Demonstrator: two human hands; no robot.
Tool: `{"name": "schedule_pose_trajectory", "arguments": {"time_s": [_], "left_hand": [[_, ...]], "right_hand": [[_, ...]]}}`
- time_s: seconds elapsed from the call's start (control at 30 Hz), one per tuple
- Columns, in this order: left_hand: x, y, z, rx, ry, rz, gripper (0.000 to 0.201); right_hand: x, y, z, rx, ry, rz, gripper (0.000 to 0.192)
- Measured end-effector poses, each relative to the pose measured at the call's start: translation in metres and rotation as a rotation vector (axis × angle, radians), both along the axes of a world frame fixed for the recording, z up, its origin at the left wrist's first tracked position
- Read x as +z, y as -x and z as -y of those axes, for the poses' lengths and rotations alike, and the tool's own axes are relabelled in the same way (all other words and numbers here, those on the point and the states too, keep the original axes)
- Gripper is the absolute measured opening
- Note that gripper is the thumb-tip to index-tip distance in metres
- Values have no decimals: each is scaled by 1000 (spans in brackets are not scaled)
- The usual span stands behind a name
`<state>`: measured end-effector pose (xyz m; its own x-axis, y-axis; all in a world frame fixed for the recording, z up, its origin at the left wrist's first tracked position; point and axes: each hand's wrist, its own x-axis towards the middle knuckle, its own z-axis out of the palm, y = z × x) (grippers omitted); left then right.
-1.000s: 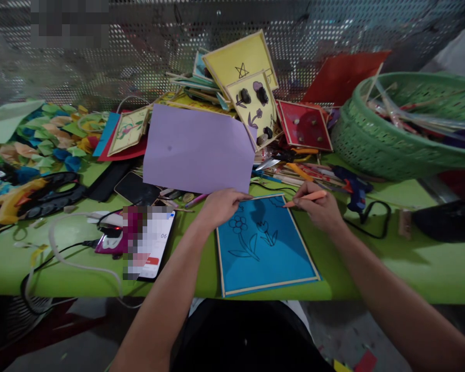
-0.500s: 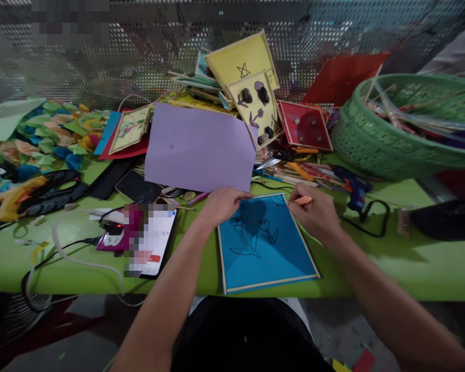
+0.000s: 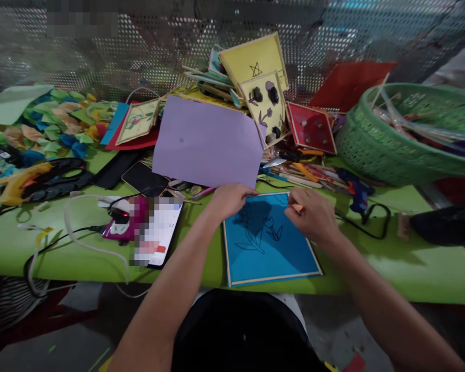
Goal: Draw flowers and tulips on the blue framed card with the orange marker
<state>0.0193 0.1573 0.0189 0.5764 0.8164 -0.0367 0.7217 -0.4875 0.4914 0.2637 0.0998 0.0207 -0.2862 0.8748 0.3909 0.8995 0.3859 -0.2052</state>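
A blue card (image 3: pixel 279 253) with a pale wooden frame lies flat on the green table (image 3: pixel 411 268) in front of me. Two flowers are drawn on it in dark line. My left hand (image 3: pixel 228 199) presses on its top left corner. My right hand (image 3: pixel 312 217) is closed around an orange pen (image 3: pixel 297 207) and hovers over the card's upper right part, with the tip pointing at the card. A lilac sheet of paper (image 3: pixel 207 142) lies just behind the card.
A phone (image 3: pixel 155 237) and cables lie to the left. Scissors and a yellow glue gun (image 3: pixel 21 181) sit at far left. Framed craft cards (image 3: pixel 265 103) are stacked at the back. A green basket (image 3: pixel 403 139) of sticks stands right, with a blue glue gun (image 3: pixel 356 186) beside it.
My right hand has drawn in over the card's top right part, and the pen has turned from lying sideways to pointing down. The view has shifted slightly.
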Motion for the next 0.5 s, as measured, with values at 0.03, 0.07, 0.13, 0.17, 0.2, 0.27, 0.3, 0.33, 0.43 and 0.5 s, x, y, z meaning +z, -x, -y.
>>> {"name": "schedule_pose_trajectory", "arguments": {"time_s": [0.03,0.07,0.13,0.17,0.2,0.27,0.3,0.33,0.43,0.5], "left_hand": [[0,0,0,3,-1,-5,48],[1,-1,0,4,0,-12,48],[2,-1,0,5,0,-25,48],[2,-2,0,3,0,-32,48],[3,-2,0,-1,0,-36,49],[2,-1,0,-3,0,-41,48],[2,-1,0,-1,-1,-40,48],[1,-1,0,1,-3,-35,48],[0,0,-1,8,-10,-18,48],[-1,1,-1,16,-4,-17,49]], "right_hand": [[0,-4,0,18,-1,-48,16],[-1,-9,1,39,-4,-115,15],[-2,-21,1,63,-14,-299,11],[-2,-27,2,47,-33,-405,9],[-2,-32,2,12,-50,-517,7],[-2,-40,1,-52,-42,-710,4],[-2,-43,1,-74,-13,-795,6],[-2,-45,1,-83,32,-873,7],[-3,-47,7,-77,227,-1073,13],[-6,-48,13,-82,359,-1180,15]]}}
